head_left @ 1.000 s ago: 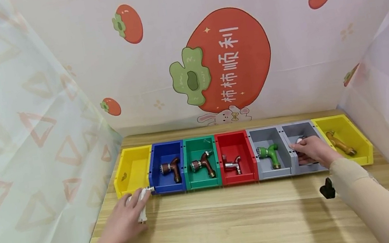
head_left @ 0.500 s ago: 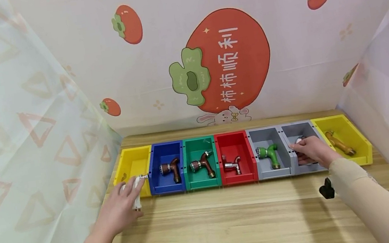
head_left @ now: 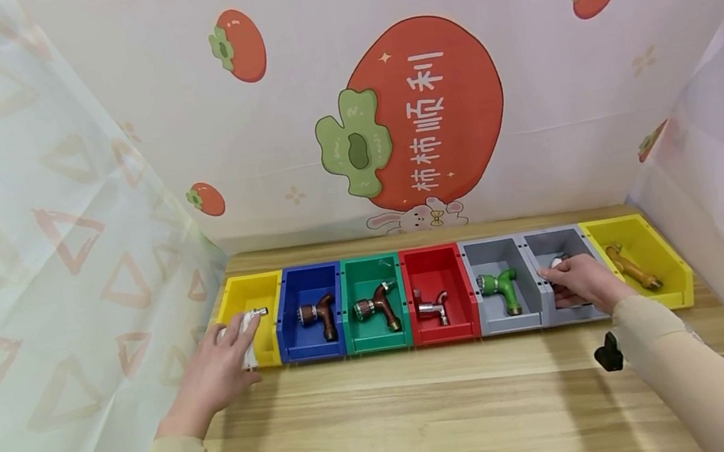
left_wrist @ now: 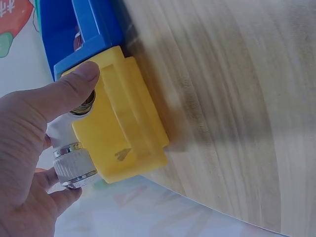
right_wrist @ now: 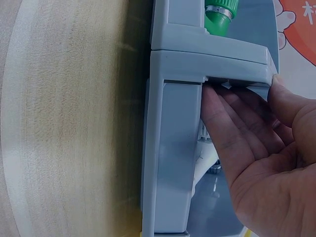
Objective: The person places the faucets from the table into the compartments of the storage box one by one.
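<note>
My left hand (head_left: 214, 369) holds a white faucet (left_wrist: 74, 163) with metal rings at the front of the leftmost yellow bin (head_left: 253, 291). The thumb lies near the faucet's threaded end, and fingers are behind its ribbed knob. My right hand (head_left: 585, 279) grips the side wall of the right-hand grey bin (right_wrist: 175, 148), fingers inside and thumb on the other side. Another white faucet (right_wrist: 206, 160) lies in that bin, partly hidden by the hand. The neighbouring grey bin holds a green faucet (head_left: 500, 290).
Joined bins stand in a row on the wooden table (head_left: 397, 429). Brown faucets lie in the blue bin (head_left: 303, 279) and green bin (head_left: 362, 276), a chrome one in the red bin (head_left: 433, 266). An ochre faucet (head_left: 633, 266) lies in the right yellow bin. A printed backdrop stands behind.
My left hand has carried the white faucet forward and slightly left, from the table before the bins to the leftmost yellow bin's front. The right hand has stayed on the grey bin's wall.
</note>
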Motion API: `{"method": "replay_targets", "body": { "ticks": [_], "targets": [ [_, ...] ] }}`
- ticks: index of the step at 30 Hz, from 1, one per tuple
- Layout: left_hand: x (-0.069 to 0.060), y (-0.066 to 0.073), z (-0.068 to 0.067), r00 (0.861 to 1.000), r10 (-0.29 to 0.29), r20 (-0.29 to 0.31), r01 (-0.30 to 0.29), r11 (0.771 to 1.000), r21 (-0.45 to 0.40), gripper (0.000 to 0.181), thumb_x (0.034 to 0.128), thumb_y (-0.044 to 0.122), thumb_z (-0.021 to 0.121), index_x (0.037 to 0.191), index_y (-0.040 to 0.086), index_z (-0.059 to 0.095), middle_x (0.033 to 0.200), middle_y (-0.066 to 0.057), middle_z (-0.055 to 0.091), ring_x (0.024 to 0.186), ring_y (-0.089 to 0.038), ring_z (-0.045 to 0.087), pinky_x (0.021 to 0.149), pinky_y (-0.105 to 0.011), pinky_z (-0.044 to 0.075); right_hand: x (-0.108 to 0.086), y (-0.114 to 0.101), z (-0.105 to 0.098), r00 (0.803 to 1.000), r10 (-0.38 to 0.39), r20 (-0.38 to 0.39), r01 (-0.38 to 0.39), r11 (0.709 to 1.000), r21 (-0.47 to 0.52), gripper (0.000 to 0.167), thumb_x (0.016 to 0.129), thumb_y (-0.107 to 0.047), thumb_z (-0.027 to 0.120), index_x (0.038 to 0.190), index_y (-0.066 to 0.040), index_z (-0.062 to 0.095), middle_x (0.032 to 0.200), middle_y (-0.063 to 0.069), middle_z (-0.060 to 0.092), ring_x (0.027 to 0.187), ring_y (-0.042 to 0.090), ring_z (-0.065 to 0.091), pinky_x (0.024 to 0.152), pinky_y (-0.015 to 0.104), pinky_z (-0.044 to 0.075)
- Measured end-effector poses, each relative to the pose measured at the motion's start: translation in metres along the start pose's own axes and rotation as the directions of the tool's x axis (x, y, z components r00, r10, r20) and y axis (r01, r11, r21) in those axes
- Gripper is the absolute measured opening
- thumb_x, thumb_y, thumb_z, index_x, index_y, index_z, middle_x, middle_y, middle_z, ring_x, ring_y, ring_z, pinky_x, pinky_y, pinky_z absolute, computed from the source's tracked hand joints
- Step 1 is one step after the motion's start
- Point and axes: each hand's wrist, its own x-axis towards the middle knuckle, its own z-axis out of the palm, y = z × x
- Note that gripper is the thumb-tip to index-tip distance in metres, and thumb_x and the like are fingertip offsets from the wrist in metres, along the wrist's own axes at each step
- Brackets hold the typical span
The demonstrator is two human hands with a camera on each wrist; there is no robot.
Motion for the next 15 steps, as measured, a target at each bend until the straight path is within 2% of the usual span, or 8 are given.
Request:
{"method": "replay_targets", "body": {
  "ticks": [10,15],
  "targets": [
    [0.019,-0.007,-0.001,0.995,-0.058,0.077,0.062,0.997,-0.042,0.102,0.0723,0.031,0.094,0.156,0.007,0.041,0.152,-0.028,0.045,0.124,-0.06,0.047,0.102,-0.073,0.042,0.0,0.0,-0.001,1.0,0.003,-0.001,-0.003,1.0,0.007,0.045,0.105,-0.036,0.06,0.108,0.008,0.067,0.084,0.007,0.065,0.075,0.018,0.069,0.074,0.034,0.064],
    [0.029,-0.009,-0.002,0.992,-0.064,0.113,0.067,0.997,-0.025,0.102,0.075,0.034,0.093,0.157,0.007,0.039,0.153,-0.027,0.044,0.127,-0.06,0.045,0.102,-0.071,0.043,0.0,0.0,-0.001,1.0,0.008,0.002,-0.008,1.0,0.006,0.046,0.105,-0.037,0.059,0.109,0.008,0.067,0.084,0.007,0.065,0.077,0.019,0.069,0.076,0.036,0.064]
  ]
}}
